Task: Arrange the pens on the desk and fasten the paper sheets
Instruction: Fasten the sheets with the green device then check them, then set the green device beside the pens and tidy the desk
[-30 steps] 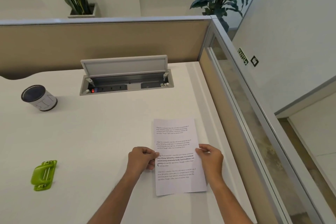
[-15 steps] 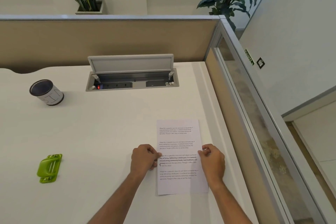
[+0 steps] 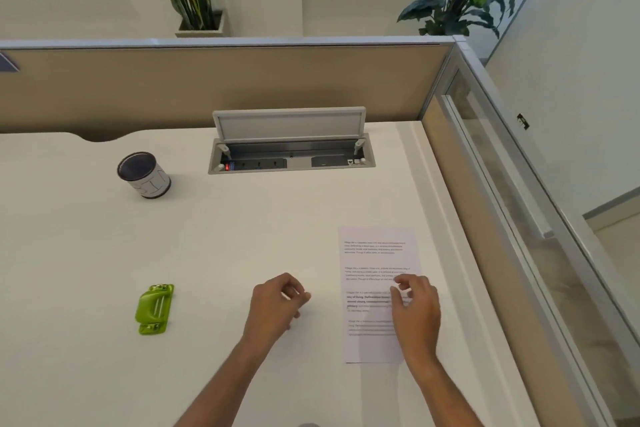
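1. The printed paper sheets (image 3: pixel 377 253) lay flat on the white desk (image 3: pixel 242 236), over by the right side, close to the glass partition (image 3: pixel 502 166)
2. The right hand (image 3: pixel 415 312) sat over the right part of the page, fingers loosely curled (couldn't tell if it was actually pinching the edge or just resting there)
3. The left hand (image 3: pixel 277 302) was off the paper, well to its left, fingers curled in with the thumb meeting the fingertips, holding nothing that I could see
4. A green hole punch (image 3: pixel 154 308) lay farther left on the desk
5. A cylindrical pen cup (image 3: pixel 143 174) stood at the back left, looking empty, near the open power-socket box (image 3: pixel 291 156)
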`<state>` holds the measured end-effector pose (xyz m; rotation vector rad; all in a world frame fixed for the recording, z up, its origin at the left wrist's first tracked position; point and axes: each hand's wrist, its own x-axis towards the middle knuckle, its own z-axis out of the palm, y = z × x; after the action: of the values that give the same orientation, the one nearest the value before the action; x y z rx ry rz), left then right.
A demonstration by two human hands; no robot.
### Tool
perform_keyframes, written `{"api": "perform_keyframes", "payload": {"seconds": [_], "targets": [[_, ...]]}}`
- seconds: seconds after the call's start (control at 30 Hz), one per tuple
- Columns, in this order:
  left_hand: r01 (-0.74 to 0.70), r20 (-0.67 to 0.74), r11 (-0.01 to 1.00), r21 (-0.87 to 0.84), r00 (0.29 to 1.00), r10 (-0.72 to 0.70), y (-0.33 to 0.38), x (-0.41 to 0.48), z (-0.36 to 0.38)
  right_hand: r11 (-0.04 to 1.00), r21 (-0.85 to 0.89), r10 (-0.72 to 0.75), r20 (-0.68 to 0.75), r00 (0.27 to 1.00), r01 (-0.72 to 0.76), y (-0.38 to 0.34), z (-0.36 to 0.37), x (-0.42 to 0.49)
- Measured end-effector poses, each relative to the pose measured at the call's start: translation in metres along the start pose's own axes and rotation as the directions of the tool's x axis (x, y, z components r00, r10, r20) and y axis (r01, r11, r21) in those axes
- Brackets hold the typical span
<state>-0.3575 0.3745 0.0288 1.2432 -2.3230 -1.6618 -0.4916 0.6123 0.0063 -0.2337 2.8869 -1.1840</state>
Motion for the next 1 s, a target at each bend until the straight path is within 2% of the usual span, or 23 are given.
{"api": "perform_keyframes", "payload": {"seconds": [0.07,0.17,0.27,0.37,0.47,0.6,0.73,1.0], "targets": [[-0.057,-0.049,0.998,0.028,0.997,0.058,-0.018,-0.006,-0.041,0.995,0.026,-0.097,0.065,0.993,0.096,-0.019,0.018,-0.022],[-0.148,-0.153,0.973,0.179,0.972,0.176,-0.053,-0.009,-0.11,0.979,0.047,-0.201,0.163,0.966,0.196,-0.051,0.052,-0.057],[-0.14,-0.189,0.938,0.318,0.96,0.207,-0.089,-0.008,-0.183,0.964,0.073,-0.265,0.25,0.931,0.254,-0.087,0.094,-0.095],[-0.183,-0.115,0.886,0.426,0.96,0.254,-0.126,0.001,-0.246,0.96,0.126,-0.278,0.316,0.907,0.25,-0.126,0.138,-0.133],[-0.257,0.027,0.84,0.477,0.96,0.278,-0.152,0.011,-0.288,0.959,0.17,-0.277,0.388,0.879,0.227,-0.163,0.176,-0.162],[-0.282,0.147,0.851,0.443,0.959,0.242,-0.175,0.018,-0.312,0.964,0.143,-0.266,0.516,0.814,0.224,-0.202,0.214,-0.185],[-0.325,0.179,0.833,0.449,0.945,0.272,-0.181,0.027,-0.314,0.975,0.084,-0.215,0.582,0.784,0.205,-0.23,0.241,-0.192],[-0.501,0.263,0.642,0.581,0.862,0.434,-0.181,0.042,-0.308,0.981,-0.003,-0.157,0.583,0.797,0.195,-0.249,0.258,-0.198]]}}
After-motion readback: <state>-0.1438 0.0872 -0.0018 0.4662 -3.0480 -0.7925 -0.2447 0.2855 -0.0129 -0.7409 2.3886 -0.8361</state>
